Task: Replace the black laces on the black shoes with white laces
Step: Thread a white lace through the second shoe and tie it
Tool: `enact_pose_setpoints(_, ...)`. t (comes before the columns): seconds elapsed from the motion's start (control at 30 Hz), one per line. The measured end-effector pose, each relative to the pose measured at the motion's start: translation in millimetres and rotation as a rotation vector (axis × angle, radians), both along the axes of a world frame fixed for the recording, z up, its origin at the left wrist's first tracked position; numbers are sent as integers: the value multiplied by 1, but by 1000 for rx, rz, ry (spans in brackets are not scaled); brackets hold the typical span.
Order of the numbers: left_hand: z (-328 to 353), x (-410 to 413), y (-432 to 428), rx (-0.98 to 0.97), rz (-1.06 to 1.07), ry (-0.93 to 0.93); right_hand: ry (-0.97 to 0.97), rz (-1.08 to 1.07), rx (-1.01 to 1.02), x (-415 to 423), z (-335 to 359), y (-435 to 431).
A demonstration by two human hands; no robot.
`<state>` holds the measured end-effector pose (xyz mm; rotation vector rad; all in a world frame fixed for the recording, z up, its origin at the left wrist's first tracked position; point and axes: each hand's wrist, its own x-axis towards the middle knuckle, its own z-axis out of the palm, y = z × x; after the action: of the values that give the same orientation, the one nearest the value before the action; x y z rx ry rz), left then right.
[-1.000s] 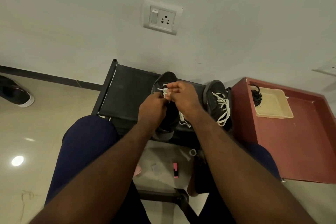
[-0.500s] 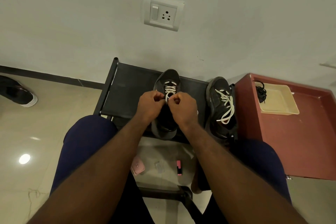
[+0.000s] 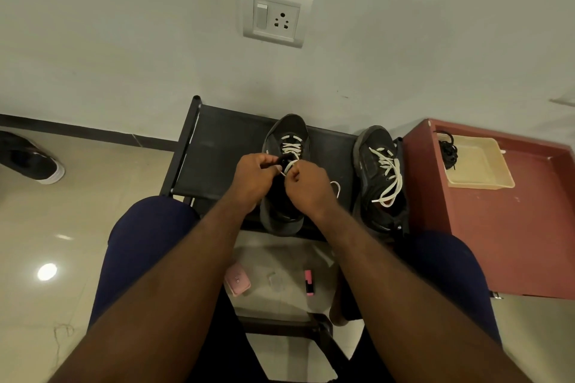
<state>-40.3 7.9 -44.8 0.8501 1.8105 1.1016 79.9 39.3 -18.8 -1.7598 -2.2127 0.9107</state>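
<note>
Both the left hand and the right hand pinch the white lace over the left sneaker on the black rack. It looks soft, light and limp (best pinched near its stiffer tip).

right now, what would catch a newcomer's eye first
Both hands meet at centre, the left hand and right hand pinching the white lace of a black shoe on the dark bench. To its right stands a second shoe with loose white laces, and black laces lie at the edge of a beige tray.
</note>
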Motion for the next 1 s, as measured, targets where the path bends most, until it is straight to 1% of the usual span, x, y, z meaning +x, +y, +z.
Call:
enact_pose_setpoints(0.1, 3, -1, -1, 0, 11, -83, 163, -182, -14, 0, -4, -1)
enact_pose_setpoints(0.13, 3, -2, -1, -1, 19, -107, 207, -197, 36, -1, -4, -2)
enact_pose_setpoints(0.2, 4, -3, -1, -5, 13, -106, 235, -140, 204, -2, 2, -3)
enact_pose_setpoints(0.23, 4, -3, 0, -5, -3, -93, 232, -104, 249, -3, 7, -3)
enact_pose_setpoints(0.3, 3, -3, -1, 12, -32, -72, 177, -59, 237, -5, 9, 1)
enact_pose_setpoints(0.37, 2, -1, -1, 24, -46, -46, 66, -46, 168, -6, 7, 5)
enact_pose_setpoints(0.43, 2, -1, -1, 26, -62, -32, -29, -41, 141, -6, 6, 6)
enact_pose_setpoints(0.6, 2, -2, 0, 15, -64, -26, -75, -82, 139, -11, 7, 6)
enact_pose_setpoints(0.73, 4, -3, -1, 19, -60, -31, -50, -131, 121, -15, 8, 6)
enact_pose_setpoints(0.83, 4, -3, -1, 11, -67, -15, -78, -137, 122, -15, 8, 5)
enact_pose_setpoints(1.0, 2, -2, 0, -11, -130, 134, -185, -97, 121, -20, 10, 7)
